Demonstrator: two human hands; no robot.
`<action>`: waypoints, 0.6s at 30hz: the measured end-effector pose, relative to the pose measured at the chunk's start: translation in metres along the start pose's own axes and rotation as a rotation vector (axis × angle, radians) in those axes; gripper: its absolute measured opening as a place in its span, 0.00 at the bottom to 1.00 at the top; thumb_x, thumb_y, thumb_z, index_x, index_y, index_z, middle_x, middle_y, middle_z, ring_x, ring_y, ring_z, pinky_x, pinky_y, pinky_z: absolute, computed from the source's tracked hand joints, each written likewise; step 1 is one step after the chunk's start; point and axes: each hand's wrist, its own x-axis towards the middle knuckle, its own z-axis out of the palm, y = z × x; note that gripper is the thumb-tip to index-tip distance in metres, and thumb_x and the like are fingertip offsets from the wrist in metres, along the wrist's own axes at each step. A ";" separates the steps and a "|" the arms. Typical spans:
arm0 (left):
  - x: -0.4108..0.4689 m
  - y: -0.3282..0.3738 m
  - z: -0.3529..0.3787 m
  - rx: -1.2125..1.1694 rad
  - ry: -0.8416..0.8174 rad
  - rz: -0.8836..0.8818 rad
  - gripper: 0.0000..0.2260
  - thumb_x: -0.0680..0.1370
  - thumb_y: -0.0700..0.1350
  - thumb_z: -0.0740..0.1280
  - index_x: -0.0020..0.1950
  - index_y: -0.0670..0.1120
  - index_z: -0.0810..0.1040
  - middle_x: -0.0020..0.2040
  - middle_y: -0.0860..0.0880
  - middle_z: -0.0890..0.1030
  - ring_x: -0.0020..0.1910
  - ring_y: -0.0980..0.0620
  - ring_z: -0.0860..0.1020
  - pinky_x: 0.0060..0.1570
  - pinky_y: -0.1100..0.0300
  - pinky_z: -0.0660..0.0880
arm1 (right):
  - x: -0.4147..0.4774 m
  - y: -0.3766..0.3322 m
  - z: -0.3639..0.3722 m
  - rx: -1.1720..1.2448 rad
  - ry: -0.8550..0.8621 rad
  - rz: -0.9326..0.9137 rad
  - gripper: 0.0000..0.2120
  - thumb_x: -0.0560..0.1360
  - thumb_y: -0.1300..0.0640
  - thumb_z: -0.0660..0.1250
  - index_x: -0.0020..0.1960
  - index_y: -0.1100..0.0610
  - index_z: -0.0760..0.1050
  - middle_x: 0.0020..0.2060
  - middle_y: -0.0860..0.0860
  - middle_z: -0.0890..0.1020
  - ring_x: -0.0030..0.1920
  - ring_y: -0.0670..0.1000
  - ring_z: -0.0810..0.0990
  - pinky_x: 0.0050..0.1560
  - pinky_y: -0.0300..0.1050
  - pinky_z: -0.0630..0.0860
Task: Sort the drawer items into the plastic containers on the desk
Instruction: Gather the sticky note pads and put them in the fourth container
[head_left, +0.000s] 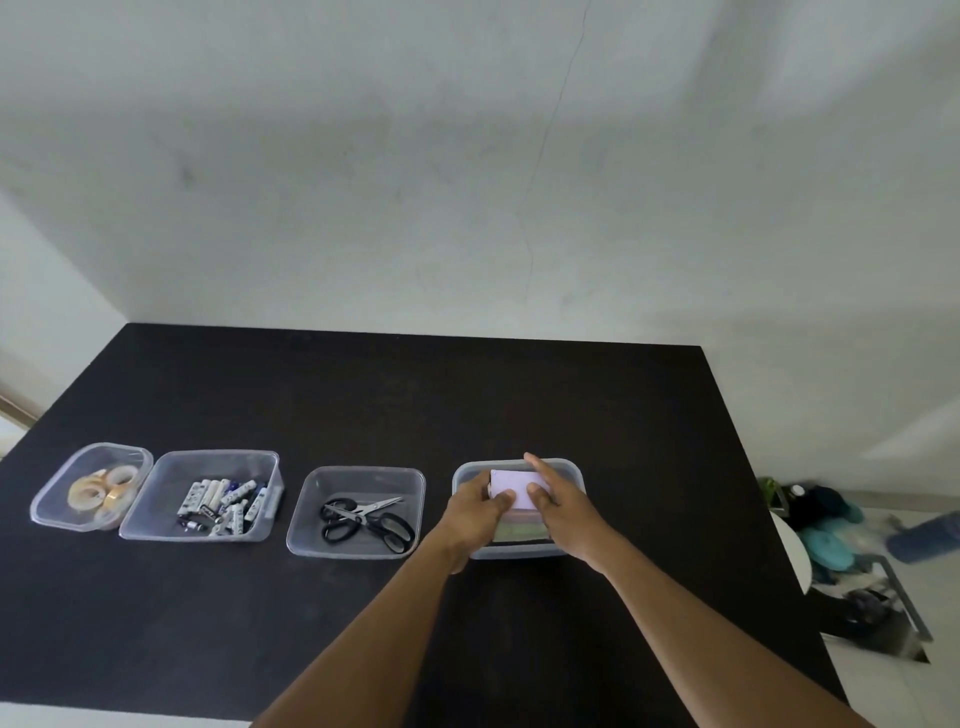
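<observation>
Four clear plastic containers stand in a row on the black desk. The rightmost container has both my hands over it. My left hand and my right hand together grip a pale pink pad of notes, held just above or inside this container. More flat items lie under it, mostly hidden by my hands. To the left, another container holds two pairs of black-handled scissors.
Further left, a container holds several batteries, and the far-left container holds rolls of tape. Off the desk's right edge, bags and teal objects lie on the floor beside a white round edge.
</observation>
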 end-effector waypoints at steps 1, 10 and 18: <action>0.002 -0.002 0.001 -0.003 0.030 -0.006 0.11 0.76 0.52 0.67 0.59 0.55 0.78 0.54 0.48 0.84 0.55 0.45 0.82 0.54 0.41 0.81 | 0.001 0.001 0.000 0.001 0.001 0.001 0.23 0.85 0.53 0.54 0.78 0.40 0.57 0.74 0.50 0.66 0.66 0.48 0.70 0.63 0.42 0.69; 0.006 0.003 0.005 0.088 0.075 -0.069 0.22 0.78 0.40 0.64 0.72 0.50 0.71 0.61 0.45 0.79 0.57 0.47 0.79 0.57 0.48 0.80 | 0.003 -0.003 0.002 -0.035 -0.006 0.043 0.27 0.84 0.55 0.56 0.77 0.33 0.54 0.74 0.49 0.64 0.62 0.47 0.69 0.61 0.46 0.73; -0.006 0.005 0.000 0.117 0.142 -0.006 0.31 0.78 0.39 0.69 0.79 0.50 0.62 0.73 0.46 0.71 0.66 0.49 0.74 0.49 0.60 0.76 | -0.003 -0.006 0.002 -0.052 0.091 0.002 0.26 0.83 0.55 0.61 0.77 0.38 0.60 0.74 0.48 0.67 0.69 0.50 0.69 0.66 0.49 0.73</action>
